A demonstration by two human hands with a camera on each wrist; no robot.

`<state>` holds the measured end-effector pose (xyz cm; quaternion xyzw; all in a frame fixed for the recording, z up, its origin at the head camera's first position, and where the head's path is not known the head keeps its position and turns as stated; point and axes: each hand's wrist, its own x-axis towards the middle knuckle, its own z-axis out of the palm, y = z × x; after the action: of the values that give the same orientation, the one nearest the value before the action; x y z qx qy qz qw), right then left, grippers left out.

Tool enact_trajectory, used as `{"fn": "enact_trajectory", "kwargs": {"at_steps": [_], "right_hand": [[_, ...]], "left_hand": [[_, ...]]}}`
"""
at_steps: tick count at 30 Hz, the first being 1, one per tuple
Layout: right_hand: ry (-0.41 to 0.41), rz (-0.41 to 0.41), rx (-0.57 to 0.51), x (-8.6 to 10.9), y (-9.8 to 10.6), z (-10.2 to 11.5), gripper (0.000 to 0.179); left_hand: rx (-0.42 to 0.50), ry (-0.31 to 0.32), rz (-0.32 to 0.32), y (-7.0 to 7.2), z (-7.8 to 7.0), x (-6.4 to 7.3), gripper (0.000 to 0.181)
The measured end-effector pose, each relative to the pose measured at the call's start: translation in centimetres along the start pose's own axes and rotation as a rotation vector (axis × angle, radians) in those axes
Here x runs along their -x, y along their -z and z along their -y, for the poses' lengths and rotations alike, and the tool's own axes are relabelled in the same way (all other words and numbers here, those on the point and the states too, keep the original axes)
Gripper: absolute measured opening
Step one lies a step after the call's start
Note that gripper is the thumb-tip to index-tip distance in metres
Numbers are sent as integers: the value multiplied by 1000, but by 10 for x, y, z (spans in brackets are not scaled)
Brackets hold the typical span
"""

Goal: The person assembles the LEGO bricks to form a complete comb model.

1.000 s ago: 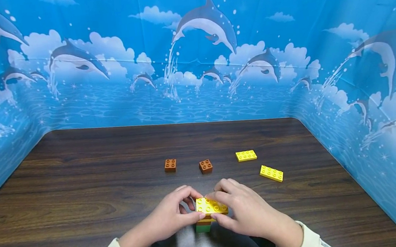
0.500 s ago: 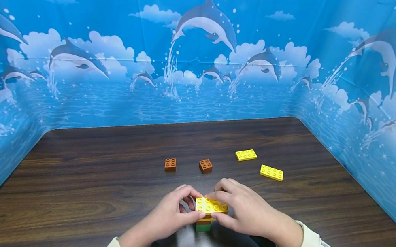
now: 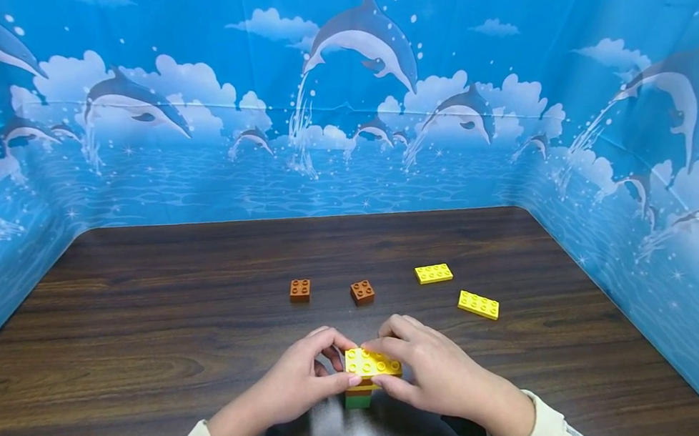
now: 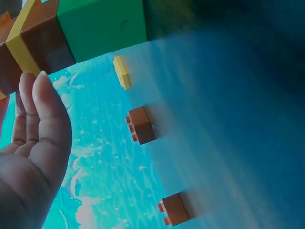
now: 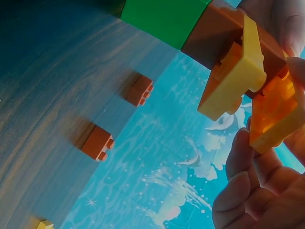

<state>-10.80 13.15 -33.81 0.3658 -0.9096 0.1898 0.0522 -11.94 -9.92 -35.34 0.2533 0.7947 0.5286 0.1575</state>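
A small tower of toy building bricks stands before me, with a green brick (image 3: 358, 402) at its foot. Above the green come a brown brick (image 4: 47, 38), a flat yellow brick (image 5: 233, 71), a second brown one and a flat yellow brick (image 3: 375, 364) on top. Both yellow bricks jut out to the right. My left hand (image 3: 300, 382) pinches the top yellow brick's left end, thumb in front and index finger behind. From the other side my right hand (image 3: 438, 373) pinches the same brick near its middle and right end, covering some studs.
Two loose brown bricks, the left one (image 3: 300, 290) and the right one (image 3: 362, 292), lie beyond the hands on the dark wood table (image 3: 143, 342). Farther right lie two flat yellow bricks, one behind (image 3: 433, 274) and one nearer (image 3: 479, 305). A blue dolphin-print curtain (image 3: 190, 186) borders the table.
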Motion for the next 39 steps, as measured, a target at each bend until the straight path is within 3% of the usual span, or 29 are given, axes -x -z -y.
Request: {"fn": "enact_trajectory", "kwargs": {"at_steps": [19, 29, 39], "right_hand": [[-20, -8, -41, 0, 0, -1, 38], [-36, -21, -150, 0, -3, -4, 35], [-61, -1, -191, 0, -3, -5, 35]], "left_hand": [[32, 18, -17, -3, 0, 0, 29], [19, 9, -20, -4, 0, 0, 29], [19, 18, -15, -3, -1, -2, 30]]}}
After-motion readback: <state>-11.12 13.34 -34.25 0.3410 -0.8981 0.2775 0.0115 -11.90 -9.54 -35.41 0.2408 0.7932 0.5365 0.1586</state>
